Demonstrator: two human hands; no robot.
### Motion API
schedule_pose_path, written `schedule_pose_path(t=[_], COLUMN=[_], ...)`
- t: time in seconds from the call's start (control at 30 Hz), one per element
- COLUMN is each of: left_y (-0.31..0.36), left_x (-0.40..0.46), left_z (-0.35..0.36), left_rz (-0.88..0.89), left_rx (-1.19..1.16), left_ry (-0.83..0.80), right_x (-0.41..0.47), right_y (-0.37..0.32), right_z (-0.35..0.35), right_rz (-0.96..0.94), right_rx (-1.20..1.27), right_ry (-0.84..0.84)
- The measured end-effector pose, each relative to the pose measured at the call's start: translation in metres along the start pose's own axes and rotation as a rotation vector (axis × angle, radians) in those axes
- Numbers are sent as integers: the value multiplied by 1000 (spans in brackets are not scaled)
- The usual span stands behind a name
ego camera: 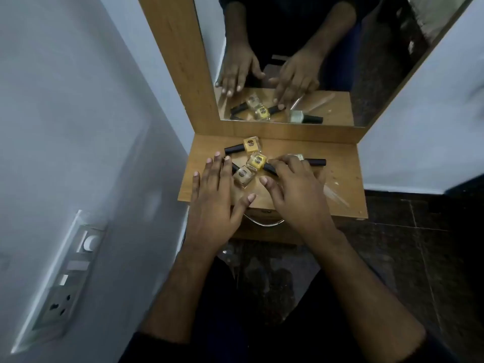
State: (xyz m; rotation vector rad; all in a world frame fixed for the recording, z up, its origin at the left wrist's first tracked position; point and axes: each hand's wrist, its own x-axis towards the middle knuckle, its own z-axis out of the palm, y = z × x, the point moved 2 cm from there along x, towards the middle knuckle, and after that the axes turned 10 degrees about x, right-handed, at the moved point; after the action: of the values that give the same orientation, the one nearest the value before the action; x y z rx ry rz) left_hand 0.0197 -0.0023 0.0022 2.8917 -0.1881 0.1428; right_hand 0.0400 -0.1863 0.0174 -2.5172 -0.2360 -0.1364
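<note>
Several small square nail polish bottles with long black caps lie on their sides on a small wooden shelf (340,179). An orange-yellow bottle (251,144) lies at the back left. A yellow bottle (257,161) lies in the middle and a pale beige bottle (244,175) in front of it. A pale greenish bottle (314,161) lies at the right, partly hidden. My left hand (213,203) lies flat with straight, spread fingers at the shelf's left side. My right hand (293,189) reaches over the middle, its fingertips touching the yellow bottle's black cap.
A wood-framed mirror (288,61) stands behind the shelf and reflects the hands and bottles. A grey wall with a switch and socket panel (65,279) is at the left. Dark tiled floor (419,244) lies below and to the right. A drawer handle (264,222) shows under the shelf.
</note>
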Motion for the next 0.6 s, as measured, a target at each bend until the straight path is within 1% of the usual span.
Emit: schedule_pose_path(t=[0.1,0.3,0.43,0.6], left_y=[-5,-18,-25,-30], left_x=[0,-9,-17,-27], left_z=[1,-1,-9,-17], left_rz=[-21,-29,-41,-59], left_rx=[-15,7,38,63], left_ry=[4,11,22,12], right_x=[10,30,41,43], right_y=[-8,-43,-57,-66], right_z=[5,19,29,38], right_rz=[-37,-105,-115,-78], right_rx=[-51,-96,-169,-196], right_ry=[-14,-94,-117,-128])
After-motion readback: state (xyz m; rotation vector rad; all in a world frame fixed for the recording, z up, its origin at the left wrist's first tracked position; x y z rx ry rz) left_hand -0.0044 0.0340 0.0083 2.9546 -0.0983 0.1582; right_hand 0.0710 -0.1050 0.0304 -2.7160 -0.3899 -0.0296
